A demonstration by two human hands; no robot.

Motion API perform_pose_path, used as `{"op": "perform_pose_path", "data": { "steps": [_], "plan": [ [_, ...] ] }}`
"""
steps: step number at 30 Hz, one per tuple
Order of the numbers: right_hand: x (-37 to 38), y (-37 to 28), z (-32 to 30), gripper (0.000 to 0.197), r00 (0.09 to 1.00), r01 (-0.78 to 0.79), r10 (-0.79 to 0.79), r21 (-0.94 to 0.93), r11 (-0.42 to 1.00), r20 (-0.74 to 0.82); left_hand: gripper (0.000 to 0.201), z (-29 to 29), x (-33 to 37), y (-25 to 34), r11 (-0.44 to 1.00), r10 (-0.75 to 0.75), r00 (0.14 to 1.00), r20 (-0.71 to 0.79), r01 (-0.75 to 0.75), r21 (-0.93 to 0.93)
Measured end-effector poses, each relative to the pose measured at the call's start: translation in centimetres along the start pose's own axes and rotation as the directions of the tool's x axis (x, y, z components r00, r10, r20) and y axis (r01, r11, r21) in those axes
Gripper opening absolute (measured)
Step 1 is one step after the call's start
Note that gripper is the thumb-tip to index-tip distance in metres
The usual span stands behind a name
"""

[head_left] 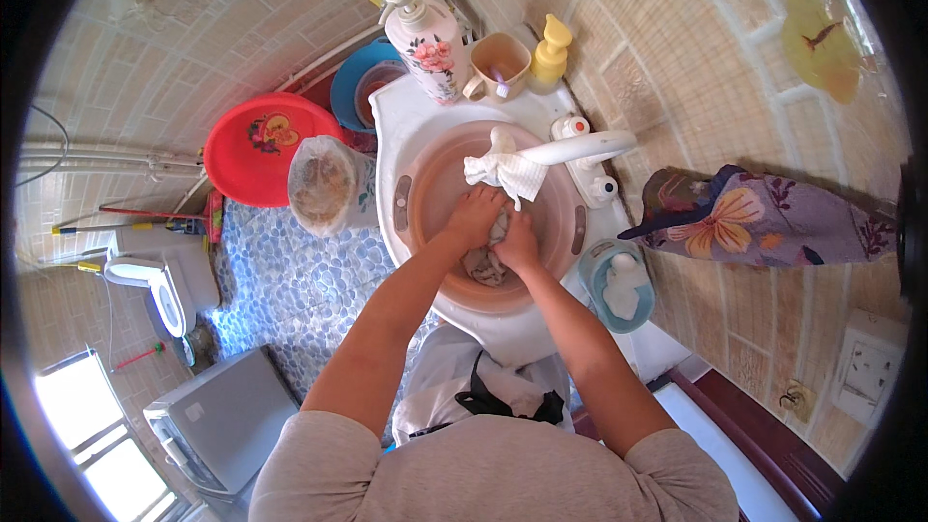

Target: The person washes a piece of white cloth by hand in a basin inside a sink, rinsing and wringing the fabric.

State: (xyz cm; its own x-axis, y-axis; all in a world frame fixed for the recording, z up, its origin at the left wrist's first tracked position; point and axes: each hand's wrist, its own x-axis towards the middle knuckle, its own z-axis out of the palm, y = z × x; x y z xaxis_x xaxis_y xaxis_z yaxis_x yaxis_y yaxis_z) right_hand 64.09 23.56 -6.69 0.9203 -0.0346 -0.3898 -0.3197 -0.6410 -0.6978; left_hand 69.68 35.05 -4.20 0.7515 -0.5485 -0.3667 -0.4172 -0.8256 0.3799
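Both my hands are down inside a pink plastic basin (419, 195) that sits in the white washbasin (391, 126). Between them is a wet greyish cloth (485, 269), bunched up in cloudy water. My left hand (474, 217) presses on the cloth with its fingers bent around the upper part. Closed on the cloth's right side is my right hand (518, 242); its fingertips are partly hidden. Just above the hands, a small white cloth (505, 172) hangs over the end of the white faucet (580, 147).
Behind the basin stand a floral pump bottle (432, 58), a beige mug (500, 56) and a yellow pump bottle (550, 56). A blue tub (606, 302) with white items is at right. A red basin (253, 150) and a lined bin (322, 188) stand left. A patterned towel (764, 217) hangs right.
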Motion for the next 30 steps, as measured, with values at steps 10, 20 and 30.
{"op": "perform_pose_path", "data": {
  "steps": [10,20,30],
  "plan": [
    [0.5,0.0,-0.5,0.074,0.994,-0.061,0.037,0.254,0.965,0.098,0.049,0.6,0.3,-0.3,0.999,0.008,0.999,-0.033,-0.009,-0.042],
    [-1.8,-5.9,-6.3,0.054,0.905,0.371,-0.409,-0.250,0.894,-0.121,0.042,-6.7,-5.5,0.8,0.991,0.111,0.890,-0.442,-0.130,-0.012],
    [-4.7,-2.3,-4.1,0.058,0.783,0.621,-0.612,-0.096,0.778,0.112,0.030,-6.3,-8.9,1.4,0.998,-0.068,0.988,0.140,0.067,0.009]
  ]
}}
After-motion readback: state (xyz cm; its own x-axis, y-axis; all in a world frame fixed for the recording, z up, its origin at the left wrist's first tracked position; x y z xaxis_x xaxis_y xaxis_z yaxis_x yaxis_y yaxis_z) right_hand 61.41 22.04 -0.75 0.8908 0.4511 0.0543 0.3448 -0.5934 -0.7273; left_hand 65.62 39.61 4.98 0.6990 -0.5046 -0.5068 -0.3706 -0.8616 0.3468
